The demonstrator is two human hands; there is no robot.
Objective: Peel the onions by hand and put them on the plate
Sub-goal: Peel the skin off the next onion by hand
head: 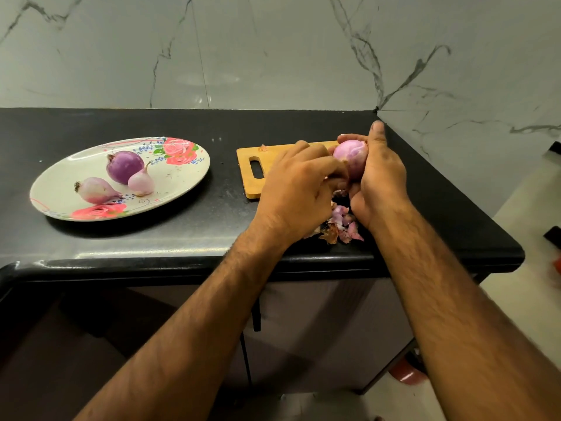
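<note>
Pale-pink round onion, clamped in right hand above wooden cutting board. Left hand fingers pinch its skin. Risk: slick bulb slipping free.

Oval white plate with pink rose print sits on the worktop's left half, well apart from the back edge, carrying three peeled onions: a round deep-purple onion near its centre, a small pale-pink pointed onion touching it on the right, tip up, and an elongated pale-pink onion lying on its side nearer the front-left rim. A fourth, round pale-pink onion is held off the surface near the worktop's right edge, mostly peeled. Pile of pink and brown onion skins lies near the front edge, below that onion.
</note>
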